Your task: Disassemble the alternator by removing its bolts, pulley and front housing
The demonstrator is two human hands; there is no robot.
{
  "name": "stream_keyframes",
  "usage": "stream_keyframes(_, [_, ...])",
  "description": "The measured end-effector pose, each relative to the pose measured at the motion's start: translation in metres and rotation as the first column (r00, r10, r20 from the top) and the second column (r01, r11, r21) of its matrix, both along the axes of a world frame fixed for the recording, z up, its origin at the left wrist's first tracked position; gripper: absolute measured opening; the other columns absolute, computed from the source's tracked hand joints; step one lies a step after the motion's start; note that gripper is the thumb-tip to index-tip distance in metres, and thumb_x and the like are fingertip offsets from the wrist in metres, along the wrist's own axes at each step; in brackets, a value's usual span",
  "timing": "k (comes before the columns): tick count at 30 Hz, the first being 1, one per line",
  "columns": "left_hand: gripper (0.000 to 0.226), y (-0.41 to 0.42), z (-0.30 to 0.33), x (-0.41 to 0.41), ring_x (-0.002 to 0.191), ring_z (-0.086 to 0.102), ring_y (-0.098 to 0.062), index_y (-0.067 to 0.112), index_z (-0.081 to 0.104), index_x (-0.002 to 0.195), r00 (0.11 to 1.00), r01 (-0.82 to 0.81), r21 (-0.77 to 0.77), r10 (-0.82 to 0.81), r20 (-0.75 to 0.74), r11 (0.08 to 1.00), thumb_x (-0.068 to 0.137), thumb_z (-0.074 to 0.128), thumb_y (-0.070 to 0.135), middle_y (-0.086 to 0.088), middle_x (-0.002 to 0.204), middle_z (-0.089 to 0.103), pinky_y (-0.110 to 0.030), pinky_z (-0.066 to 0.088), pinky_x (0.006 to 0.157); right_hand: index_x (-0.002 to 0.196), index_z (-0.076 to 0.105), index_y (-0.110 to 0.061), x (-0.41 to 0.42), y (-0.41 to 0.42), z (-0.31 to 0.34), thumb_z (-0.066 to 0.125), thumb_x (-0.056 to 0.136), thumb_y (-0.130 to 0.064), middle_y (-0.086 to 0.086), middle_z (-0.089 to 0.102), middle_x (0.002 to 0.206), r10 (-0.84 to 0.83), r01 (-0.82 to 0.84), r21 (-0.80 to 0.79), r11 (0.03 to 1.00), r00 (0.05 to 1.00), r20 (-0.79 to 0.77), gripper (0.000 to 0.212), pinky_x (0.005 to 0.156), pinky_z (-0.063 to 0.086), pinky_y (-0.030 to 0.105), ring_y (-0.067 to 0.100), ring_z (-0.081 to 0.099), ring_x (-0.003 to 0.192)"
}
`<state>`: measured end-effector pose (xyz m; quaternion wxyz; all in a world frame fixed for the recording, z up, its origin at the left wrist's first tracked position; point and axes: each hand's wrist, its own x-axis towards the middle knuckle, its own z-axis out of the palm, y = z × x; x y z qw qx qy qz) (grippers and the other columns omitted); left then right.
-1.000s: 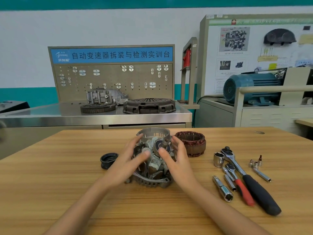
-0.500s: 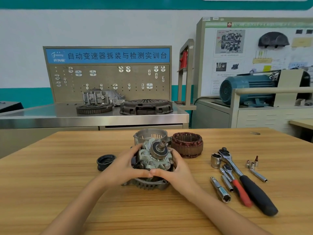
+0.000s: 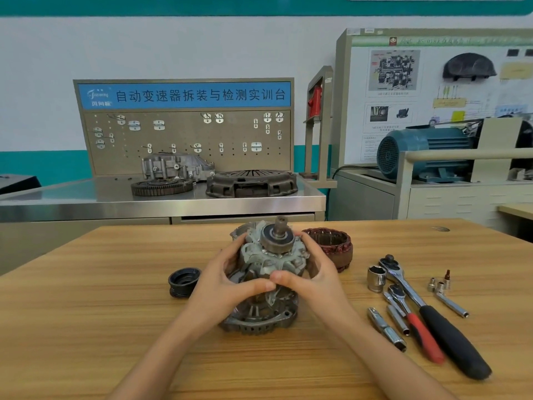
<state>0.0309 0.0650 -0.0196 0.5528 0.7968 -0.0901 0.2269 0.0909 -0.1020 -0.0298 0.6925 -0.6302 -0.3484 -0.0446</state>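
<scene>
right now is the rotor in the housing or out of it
Mostly out. Both hands, left hand and right hand, grip the rotor raised above the housing, which sits on the table.

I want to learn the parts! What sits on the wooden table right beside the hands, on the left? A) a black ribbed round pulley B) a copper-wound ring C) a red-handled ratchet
A: the black ribbed round pulley lies just left of the left hand; the ratchet and copper ring lie to the right.

Behind the wooden desk [image 3: 86, 327], at twelve o'clock: steel bench [image 3: 72, 197] carrying pegboard [image 3: 184, 140], toothed ring [image 3: 161, 186] and clutch cover [image 3: 251, 183]. At two o'clock: blue motor [image 3: 427, 151] before a poster board [image 3: 403, 82].
</scene>
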Motion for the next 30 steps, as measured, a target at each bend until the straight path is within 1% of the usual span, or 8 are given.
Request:
stream_keyframes(4, [0.071,-0.020,0.027,0.006,0.097,0.063,0.006,0.043,0.057,0.111,1.000,0.027,-0.042,-0.026,0.015,0.999,0.047,0.087,0.047,0.021,0.105,0.069,-0.010,0.050,0.075,0.109,0.061,-0.025,0.002,-0.013,0.020,0.087,0.053,-0.040,-0.005,0.072,0.102,0.029,-0.019,0.080,0.997,0.992,-0.123,0.064,0.074,0.054,0.022,0.012,0.068,0.096])
stream_keyframes(7, [0.054,-0.039,0.044,0.015,0.089,0.067,0.000,0.033,0.066,0.100,0.999,0.043,-0.037,-0.044,-0.028,0.998,0.051,0.082,0.050,0.018,0.094,0.072,-0.013,0.052,0.070,0.111,0.065,-0.013,0.003,-0.027,0.036,0.078,0.052,-0.050,0.003,0.073,0.099,-0.010,0.021,0.042,0.999,0.970,-0.244,0.070,0.081,0.055,0.035,0.019,0.069,0.094])
stream_keyframes(12, [0.038,-0.067,0.053,0.032,0.079,0.071,-0.007,0.025,0.071,0.088,0.959,0.017,-0.109,-0.047,-0.280,0.994,0.065,0.076,0.054,0.008,0.083,0.075,-0.023,0.056,0.069,0.106,0.064,-0.008,0.017,-0.055,0.061,0.074,0.053,-0.051,0.011,0.074,0.093,-0.063,-0.022,-0.159,0.987,0.860,-0.507,0.069,0.072,0.058,0.037,0.024,0.071,0.087])
stream_keyframes(15, [0.051,-0.078,0.048,0.043,0.083,0.071,-0.014,0.014,0.068,0.100,0.877,0.004,-0.154,-0.077,-0.473,0.988,0.068,0.076,0.053,-0.001,0.090,0.075,-0.030,0.059,0.071,0.113,0.061,-0.009,0.029,-0.069,0.063,0.072,0.058,-0.051,0.015,0.071,0.100,-0.125,-0.069,-0.289,0.955,0.790,-0.600,0.070,0.085,0.053,0.047,0.030,0.067,0.096])
stream_keyframes(19, [0.051,-0.095,0.046,0.054,0.093,0.068,-0.025,0.007,0.059,0.111,0.749,0.004,-0.255,-0.172,-0.639,0.967,0.078,0.072,0.044,-0.013,0.101,0.071,-0.041,0.057,0.079,0.116,0.057,-0.006,0.041,-0.080,0.056,0.062,0.070,-0.059,0.017,0.067,0.102,-0.232,-0.134,-0.434,0.891,0.688,-0.688,0.071,0.081,0.053,0.045,0.030,0.064,0.094])
stream_keyframes(22, [0.040,-0.103,0.048,0.063,0.107,0.061,-0.030,0.011,0.056,0.109,0.631,0.034,-0.259,-0.222,-0.743,0.965,0.087,0.061,0.044,-0.015,0.115,0.064,-0.045,0.050,0.088,0.111,0.058,-0.004,0.051,-0.084,0.049,0.063,0.064,-0.061,0.019,0.067,0.101,-0.257,-0.169,-0.459,0.872,0.641,-0.723,0.074,0.087,0.051,0.050,0.033,0.063,0.095])
stream_keyframes(26, [0.052,-0.106,0.050,0.071,0.121,0.051,-0.035,0.005,0.048,0.126,0.499,-0.010,-0.311,-0.265,-0.825,0.950,0.091,0.056,0.043,-0.019,0.130,0.054,-0.048,0.042,0.093,0.116,0.054,-0.003,0.060,-0.085,0.047,0.064,0.060,-0.062,0.024,0.061,0.112,-0.277,-0.219,-0.492,0.843,0.607,-0.745,0.082,0.091,0.049,0.054,0.038,0.060,0.103])
stream_keyframes(30, [0.034,-0.107,0.052,0.075,0.124,0.046,-0.037,0.002,0.052,0.102,0.406,-0.047,-0.362,-0.313,-0.859,0.931,0.096,0.049,0.035,-0.021,0.119,0.054,-0.053,0.034,0.106,0.120,0.051,-0.003,0.065,-0.084,0.042,0.060,0.071,-0.065,0.024,0.061,0.110,-0.314,-0.234,-0.526,0.818,0.584,-0.748,0.080,0.084,0.052,0.052,0.038,0.061,0.097])
